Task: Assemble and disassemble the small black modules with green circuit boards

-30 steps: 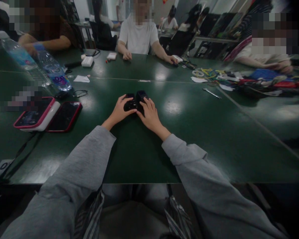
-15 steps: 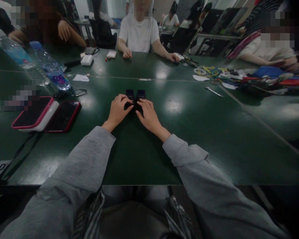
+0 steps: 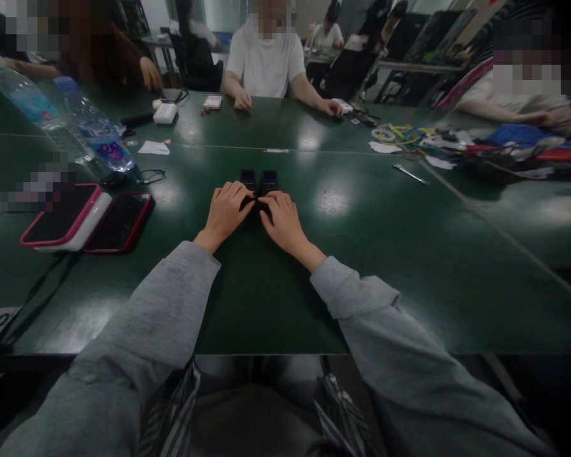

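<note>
Black handhelds [image 3: 248, 176] paired L of wrench [image 3: 412, 174]; your L hand [image 3: 226, 208] + R hand [image 3: 284, 219] curl over near ends, prob. steadying; can't tell grip.

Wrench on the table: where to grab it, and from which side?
Probably grip the wrench mid-shaft, pinched across, from above on the near side: it's long, thin and lying flat on the table, with cables beyond it.

Includes, by kind: two foreground hands [image 3: 224, 211] [image 3: 283, 219], two grey sleeves [image 3: 159, 301] [image 3: 361, 295], two black handheld devices [image 3: 248, 177] [image 3: 269, 178], two clear plastic bottles [image 3: 33, 108] [image 3: 92, 130], two red-edged phones [image 3: 61, 216] [image 3: 118, 222], one silver wrench [image 3: 411, 174], one cable heap [image 3: 461, 149], and one white-shirted person directly opposite [image 3: 265, 63].
</note>
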`<state>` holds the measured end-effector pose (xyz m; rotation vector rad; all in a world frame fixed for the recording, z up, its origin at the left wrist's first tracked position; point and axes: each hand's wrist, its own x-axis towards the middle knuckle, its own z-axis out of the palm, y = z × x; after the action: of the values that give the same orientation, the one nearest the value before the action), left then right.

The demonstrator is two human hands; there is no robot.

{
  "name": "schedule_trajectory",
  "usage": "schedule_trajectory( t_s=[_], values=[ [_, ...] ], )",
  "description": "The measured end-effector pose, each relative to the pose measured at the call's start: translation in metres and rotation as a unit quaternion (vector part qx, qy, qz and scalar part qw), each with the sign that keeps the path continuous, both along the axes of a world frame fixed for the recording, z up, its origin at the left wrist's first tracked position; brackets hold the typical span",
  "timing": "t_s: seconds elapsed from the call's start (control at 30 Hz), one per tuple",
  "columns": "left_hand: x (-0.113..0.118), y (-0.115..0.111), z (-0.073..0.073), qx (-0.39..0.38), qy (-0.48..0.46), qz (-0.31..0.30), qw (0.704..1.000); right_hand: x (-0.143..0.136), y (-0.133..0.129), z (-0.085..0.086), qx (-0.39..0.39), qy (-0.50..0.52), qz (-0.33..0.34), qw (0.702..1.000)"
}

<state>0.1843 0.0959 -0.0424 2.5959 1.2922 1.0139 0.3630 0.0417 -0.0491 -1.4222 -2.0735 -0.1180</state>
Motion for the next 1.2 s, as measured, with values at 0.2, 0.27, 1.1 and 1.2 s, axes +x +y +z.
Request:
schedule_trajectory(
  t_s=[0.2, 0.27, 1.1, 1.2],
  values=[
    [0.0, 0.001, -0.003, -0.006, 0.016, -0.001, 1.0, 0.0, 0.002, -0.004, -0.003, -0.017, 0.0, 1.0],
    [0.0, 0.002, -0.005, -0.018, 0.02, -0.005, 1.0, 0.0, 0.002, -0.004, -0.008, -0.022, 0.0, 1.0],
    [0.002, 0.004, -0.011, -0.027, 0.03, -0.019, 0.999, 0.0, 0.001, -0.004, -0.02, -0.024, -0.002, 0.999],
    [0.002, 0.003, -0.011, -0.023, 0.028, -0.017, 0.999, 0.0, 0.001, -0.005, -0.018, -0.022, 0.0, 1.0]
  ],
)
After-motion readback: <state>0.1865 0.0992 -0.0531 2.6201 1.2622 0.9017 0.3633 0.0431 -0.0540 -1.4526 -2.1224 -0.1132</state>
